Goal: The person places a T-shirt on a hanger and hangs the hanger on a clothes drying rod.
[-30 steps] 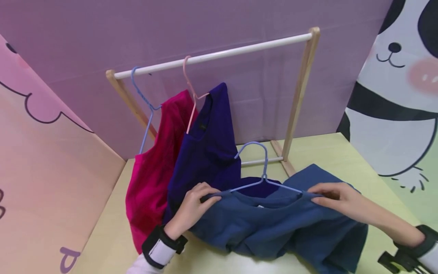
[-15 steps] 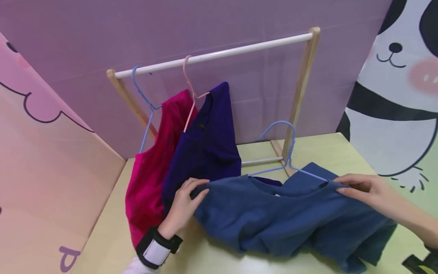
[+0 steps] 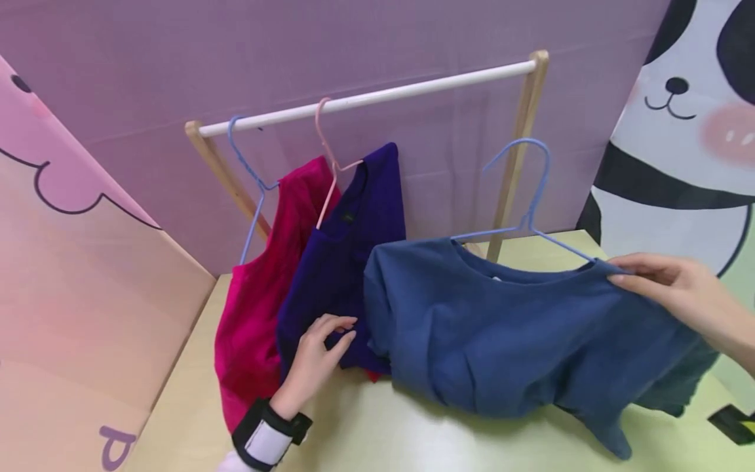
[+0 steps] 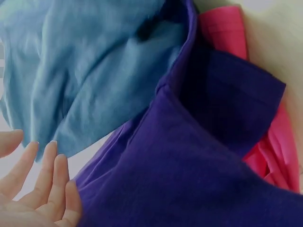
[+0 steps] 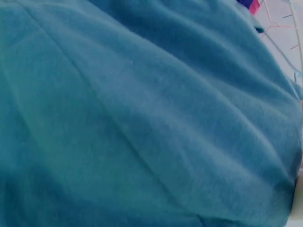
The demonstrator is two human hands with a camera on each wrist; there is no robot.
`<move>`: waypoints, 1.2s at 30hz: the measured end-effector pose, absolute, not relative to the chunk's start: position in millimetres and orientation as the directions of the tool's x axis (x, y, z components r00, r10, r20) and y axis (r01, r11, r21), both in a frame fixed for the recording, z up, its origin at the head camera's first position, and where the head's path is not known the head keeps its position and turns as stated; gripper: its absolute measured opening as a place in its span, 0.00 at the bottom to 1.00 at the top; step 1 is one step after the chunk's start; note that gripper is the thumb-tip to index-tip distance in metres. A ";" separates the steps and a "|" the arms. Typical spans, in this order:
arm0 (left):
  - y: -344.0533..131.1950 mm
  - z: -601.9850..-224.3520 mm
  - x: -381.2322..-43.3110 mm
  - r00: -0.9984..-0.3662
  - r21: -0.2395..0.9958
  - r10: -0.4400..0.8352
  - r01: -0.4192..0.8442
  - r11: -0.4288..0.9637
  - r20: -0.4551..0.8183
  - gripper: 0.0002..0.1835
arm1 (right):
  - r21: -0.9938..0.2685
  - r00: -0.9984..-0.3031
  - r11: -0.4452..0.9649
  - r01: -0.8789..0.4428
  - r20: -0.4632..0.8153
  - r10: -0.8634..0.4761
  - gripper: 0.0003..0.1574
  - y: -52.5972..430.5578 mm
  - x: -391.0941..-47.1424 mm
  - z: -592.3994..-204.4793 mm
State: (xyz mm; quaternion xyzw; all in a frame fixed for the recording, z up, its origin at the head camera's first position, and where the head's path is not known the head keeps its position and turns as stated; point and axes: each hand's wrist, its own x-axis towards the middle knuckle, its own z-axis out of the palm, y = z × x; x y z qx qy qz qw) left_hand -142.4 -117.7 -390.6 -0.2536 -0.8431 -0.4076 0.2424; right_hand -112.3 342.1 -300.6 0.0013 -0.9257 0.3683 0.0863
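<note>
My right hand (image 3: pixel 687 292) pinches the shoulder of a blue T-shirt (image 3: pixel 501 334) beside the end of its blue hanger (image 3: pixel 538 196). Shirt and hanger are held up in front of the rack's right post, with the hook free and turned left. In the right wrist view the blue cloth (image 5: pixel 142 113) covers nearly everything. My left hand (image 3: pixel 314 360) holds nothing; its thumb and fingers are apart, in front of the purple shirt (image 3: pixel 348 262). The left wrist view shows these fingers (image 4: pixel 47 175) just below the blue shirt's edge.
A wooden rack has a white rail (image 3: pixel 425 87). From it hang a red shirt (image 3: pixel 253 328) on a blue hanger (image 3: pixel 250 170) and the purple shirt on a pink hanger (image 3: pixel 324 141). The pale yellow tabletop (image 3: pixel 354 432) meets a purple wall (image 3: pixel 354 46) behind.
My left hand has let go of the blue T-shirt and stays near the purple one. The right hand has carried the shirt and hanger up and to the right.
</note>
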 end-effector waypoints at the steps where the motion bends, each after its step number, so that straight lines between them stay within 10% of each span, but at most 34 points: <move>1: -117.4 -391.3 -141.5 -0.752 0.558 0.232 0.626 0.545 0.617 0.09 | -0.693 -0.982 0.718 -0.068 0.173 0.075 0.20 341.6 -114.2 -297.1; 15: -110.2 -393.6 -135.8 -0.783 0.568 0.208 0.580 0.584 0.586 0.07 | -0.757 -0.933 0.650 -0.066 0.277 0.228 0.06 315.8 -138.1 -236.5; 25: -107.8 -393.4 -136.4 -0.781 0.564 0.216 0.584 0.584 0.585 0.07 | -0.769 -0.932 0.639 0.013 0.222 0.286 0.25 301.7 -166.4 -218.7; 30: -107.3 -393.8 -137.1 -0.775 0.558 0.208 0.587 0.587 0.596 0.07 | -0.813 -0.937 0.581 -0.039 0.232 0.262 0.05 298.2 -173.9 -217.2; 36: -105.3 -395.0 -138.9 -0.755 0.534 0.205 0.602 0.593 0.623 0.07 | -0.838 -0.925 0.532 -0.120 0.289 0.247 0.13 285.3 -175.3 -227.5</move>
